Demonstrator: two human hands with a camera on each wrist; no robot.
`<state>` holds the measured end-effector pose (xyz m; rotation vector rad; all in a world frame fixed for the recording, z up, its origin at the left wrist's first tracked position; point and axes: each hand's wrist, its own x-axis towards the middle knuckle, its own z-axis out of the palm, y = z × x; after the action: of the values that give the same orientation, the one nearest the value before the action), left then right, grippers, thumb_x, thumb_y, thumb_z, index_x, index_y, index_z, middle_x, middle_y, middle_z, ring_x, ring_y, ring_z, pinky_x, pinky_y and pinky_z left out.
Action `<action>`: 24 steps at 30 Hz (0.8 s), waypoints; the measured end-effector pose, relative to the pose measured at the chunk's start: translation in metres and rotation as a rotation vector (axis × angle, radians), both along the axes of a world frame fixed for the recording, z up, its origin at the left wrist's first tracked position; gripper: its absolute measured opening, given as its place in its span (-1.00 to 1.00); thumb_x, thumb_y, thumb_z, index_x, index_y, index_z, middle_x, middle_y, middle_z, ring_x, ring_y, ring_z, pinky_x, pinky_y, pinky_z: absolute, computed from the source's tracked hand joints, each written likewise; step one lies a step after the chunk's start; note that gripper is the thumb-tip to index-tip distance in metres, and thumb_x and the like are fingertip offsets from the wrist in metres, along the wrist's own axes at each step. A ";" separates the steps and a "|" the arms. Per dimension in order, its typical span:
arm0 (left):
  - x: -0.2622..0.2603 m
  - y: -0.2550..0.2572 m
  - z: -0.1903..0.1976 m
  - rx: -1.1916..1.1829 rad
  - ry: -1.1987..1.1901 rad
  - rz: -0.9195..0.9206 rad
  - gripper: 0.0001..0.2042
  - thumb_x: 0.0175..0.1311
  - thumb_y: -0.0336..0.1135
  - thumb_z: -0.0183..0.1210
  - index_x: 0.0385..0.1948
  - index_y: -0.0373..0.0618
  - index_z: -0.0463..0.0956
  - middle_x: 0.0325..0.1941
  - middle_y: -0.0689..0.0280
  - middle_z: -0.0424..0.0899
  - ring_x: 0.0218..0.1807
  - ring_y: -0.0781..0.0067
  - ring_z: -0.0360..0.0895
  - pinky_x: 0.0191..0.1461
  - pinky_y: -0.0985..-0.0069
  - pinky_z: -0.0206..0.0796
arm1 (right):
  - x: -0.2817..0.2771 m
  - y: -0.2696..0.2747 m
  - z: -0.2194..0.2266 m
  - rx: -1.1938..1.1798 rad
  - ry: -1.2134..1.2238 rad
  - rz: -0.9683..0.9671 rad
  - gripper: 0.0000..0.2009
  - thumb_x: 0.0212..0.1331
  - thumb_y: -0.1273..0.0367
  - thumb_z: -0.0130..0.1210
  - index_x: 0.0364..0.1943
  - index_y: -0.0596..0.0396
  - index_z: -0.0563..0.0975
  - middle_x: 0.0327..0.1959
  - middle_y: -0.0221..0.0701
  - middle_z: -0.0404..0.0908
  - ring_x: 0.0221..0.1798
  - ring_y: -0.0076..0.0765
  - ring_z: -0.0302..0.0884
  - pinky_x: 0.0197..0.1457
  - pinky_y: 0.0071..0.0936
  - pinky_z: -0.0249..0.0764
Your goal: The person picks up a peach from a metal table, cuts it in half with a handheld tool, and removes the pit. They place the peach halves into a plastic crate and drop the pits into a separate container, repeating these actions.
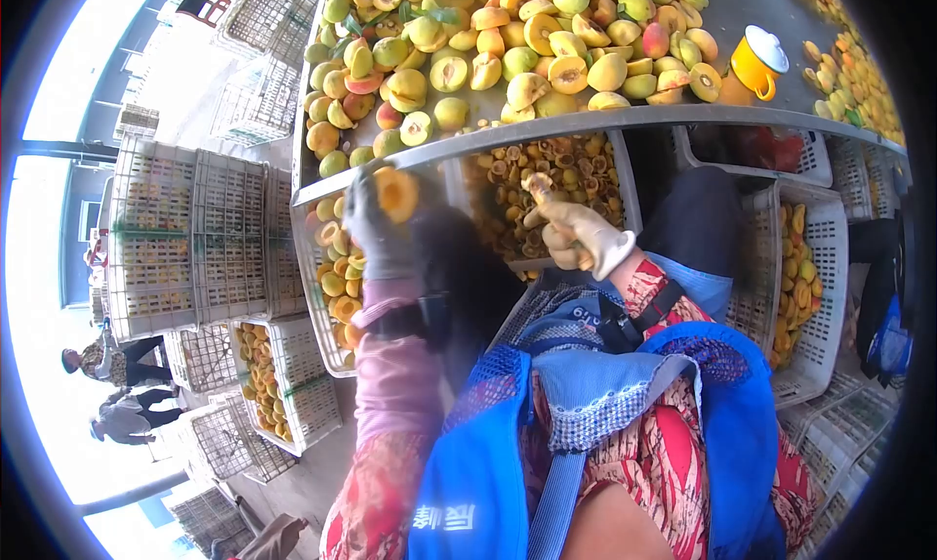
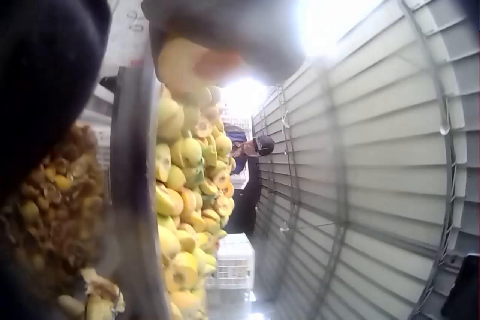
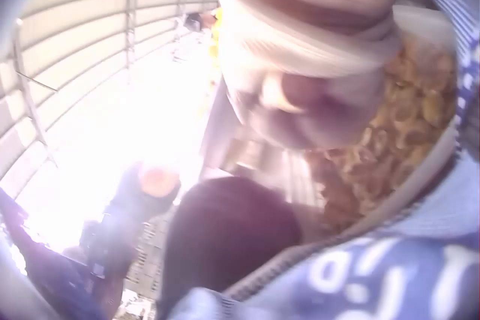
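The left hand [image 1: 376, 226], in a grey glove, grips a halved orange-yellow fruit [image 1: 397, 194] at the table's near edge, above a crate of fruit halves [image 1: 342, 285]. Blur softens this hand [image 2: 225, 16] and the fruit [image 2: 184, 65] in the left wrist view. Over a bin of brownish fruit scraps [image 1: 590, 174], the right hand [image 1: 584, 236] has a pale glove and curled fingers. A small ragged brownish piece [image 1: 537, 185] sticks out from its fingers; what it is cannot be told. The right wrist view shows the pale glove [image 3: 300, 102] close up, hiding its fingertips.
Whole and halved fruit [image 1: 527, 62] lies heaped on the metal table [image 1: 468, 142]. A yellow mug with a white lid [image 1: 756, 64] stands on it at the right. Stacked crates [image 1: 190, 238] rise at the left; another fruit crate [image 1: 825, 296] is at the right. People [image 1: 122, 418] are far left.
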<state>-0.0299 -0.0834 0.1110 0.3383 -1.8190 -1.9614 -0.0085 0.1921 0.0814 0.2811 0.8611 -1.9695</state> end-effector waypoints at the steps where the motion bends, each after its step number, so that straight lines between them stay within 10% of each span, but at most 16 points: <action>1: 0.003 -0.029 -0.001 -0.351 -0.023 0.126 -0.65 0.40 -0.18 0.00 -0.05 -0.33 0.53 -0.11 0.18 0.62 -0.13 0.41 0.54 -0.02 0.55 0.41 | -0.002 -0.010 -0.036 0.481 0.336 0.194 -0.71 0.35 0.20 -0.12 -0.19 0.13 0.52 -0.58 -0.42 0.49 -0.65 -0.42 0.47 -0.64 -0.48 0.37; 2: -0.010 -0.070 -0.033 -0.191 -0.039 0.180 -0.60 0.34 -0.17 0.09 0.04 -0.32 0.48 -0.02 0.12 0.57 -0.06 0.33 0.53 0.03 0.50 0.39 | 0.005 -0.015 -0.109 0.842 0.893 0.491 -0.70 0.33 0.23 -0.14 -0.08 0.12 0.51 -0.35 -0.32 0.55 -0.39 -0.24 0.55 -0.36 -0.34 0.46; 3: -0.010 -0.102 -0.039 -0.835 -0.222 0.326 -0.56 0.28 -0.18 0.17 0.10 -0.27 0.45 0.03 0.05 0.52 -0.01 0.26 0.53 0.05 0.44 0.38 | 0.016 -0.017 -0.162 1.185 1.455 0.792 -0.66 0.31 0.26 -0.15 0.03 0.10 0.50 -0.12 -0.21 0.61 -0.13 -0.07 0.62 -0.09 -0.20 0.55; 5: -0.023 -0.098 -0.019 -0.893 -0.263 0.262 -0.56 0.25 -0.18 0.21 0.10 -0.23 0.45 0.02 0.01 0.51 0.01 0.19 0.53 0.07 0.39 0.36 | 0.014 -0.024 -0.100 1.236 1.010 0.921 -0.59 0.26 0.29 -0.19 0.16 0.02 0.45 0.19 -0.15 0.44 0.24 0.04 0.39 0.31 -0.12 0.29; 8: -0.071 -0.065 -0.015 -0.751 -0.148 -0.020 -0.57 0.24 -0.17 0.19 0.08 -0.22 0.46 0.00 0.04 0.56 -0.02 0.19 0.56 0.07 0.38 0.37 | 0.007 -0.020 -0.121 1.216 0.968 0.792 -0.59 0.26 0.26 -0.19 0.16 -0.02 0.45 0.16 -0.12 0.45 0.19 0.05 0.43 0.26 -0.13 0.33; 13: -0.184 0.013 -0.021 -1.269 0.144 -0.120 -0.48 0.15 -0.15 0.19 0.14 -0.15 0.36 -0.01 -0.07 0.54 -0.08 -0.03 0.55 0.03 0.21 0.39 | 0.012 -0.016 -0.121 1.145 1.230 0.827 -0.63 0.21 0.25 -0.13 0.05 0.03 0.51 0.05 -0.13 0.49 0.09 0.03 0.48 0.08 -0.12 0.46; 15: -0.218 0.023 -0.036 -1.395 -0.207 -0.246 -0.49 0.07 -0.17 0.23 0.06 -0.14 0.34 -0.10 -0.05 0.57 -0.03 -0.08 0.54 -0.11 0.08 0.40 | 0.009 -0.011 -0.167 1.048 1.472 0.755 -0.55 0.20 0.19 -0.16 0.17 -0.10 0.47 0.11 -0.12 0.44 0.03 0.09 0.52 0.11 -0.06 0.42; 19: -0.221 0.043 -0.019 -1.295 -0.500 -0.375 -0.49 -0.04 -0.18 0.26 0.01 -0.14 0.43 -0.06 -0.07 0.59 0.05 -0.07 0.53 0.11 0.16 0.41 | -0.004 -0.011 -0.105 1.163 1.491 0.533 -0.71 0.12 0.24 -0.01 -0.15 0.08 0.53 -0.18 -0.13 0.54 -0.23 0.11 0.55 -0.16 -0.03 0.48; 24: -0.199 0.036 -0.027 -1.166 -0.406 -0.330 -0.56 -0.10 -0.27 0.28 -0.08 -0.10 0.48 -0.12 -0.01 0.61 -0.03 -0.01 0.58 0.02 0.22 0.44 | -0.012 -0.037 -0.050 0.831 0.419 0.164 -0.71 0.18 0.16 0.06 -0.10 -0.01 0.47 -0.65 -0.37 0.42 -0.64 -0.37 0.45 -0.67 -0.39 0.33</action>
<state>-0.2284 -0.0476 0.0836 0.0354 -3.0437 -0.6943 -0.0206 0.1547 0.0318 0.2565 1.8985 -1.4428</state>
